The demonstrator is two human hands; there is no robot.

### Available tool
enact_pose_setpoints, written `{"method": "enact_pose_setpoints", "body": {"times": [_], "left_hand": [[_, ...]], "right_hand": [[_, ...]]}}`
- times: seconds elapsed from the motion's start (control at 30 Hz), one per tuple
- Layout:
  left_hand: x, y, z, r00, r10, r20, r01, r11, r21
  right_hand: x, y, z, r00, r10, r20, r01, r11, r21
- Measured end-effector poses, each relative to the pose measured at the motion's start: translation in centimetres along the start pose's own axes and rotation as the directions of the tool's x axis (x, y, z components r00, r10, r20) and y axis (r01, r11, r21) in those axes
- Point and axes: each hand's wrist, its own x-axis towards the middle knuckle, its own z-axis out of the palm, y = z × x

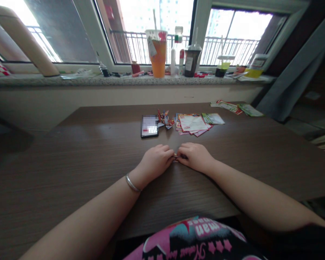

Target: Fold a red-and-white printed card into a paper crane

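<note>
My left hand (155,160) and my right hand (195,156) rest together on the dark wooden table (70,162). Their curled fingers meet over a small folded piece of coloured paper (176,157), which is almost wholly hidden between the fingertips. A silver bangle (131,183) circles my left wrist. Just beyond the hands lie a black phone (150,126), several small folded paper cranes (164,119) and a stack of printed paper sheets (193,123).
More printed sheets (234,107) lie at the table's far right. On the windowsill (70,80) stand an orange drink cup (158,53), a dark drink cup (191,61), bottles and small containers. A grey curtain (295,72) hangs at the right.
</note>
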Motion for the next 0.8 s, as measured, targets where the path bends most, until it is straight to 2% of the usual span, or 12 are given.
{"method": "enact_pose_setpoints", "body": {"times": [0.2,0.8], "left_hand": [[-0.02,-0.14,-0.11,1.000,-0.020,0.000,0.020,0.998,0.056],[-0.14,0.05,-0.39,0.998,-0.057,0.025,0.055,0.996,0.065]], "right_hand": [[-0.06,0.07,-0.24,1.000,0.013,0.016,-0.012,0.999,-0.051],[-0.11,0.16,-0.17,1.000,0.000,0.010,0.001,0.995,-0.103]]}}
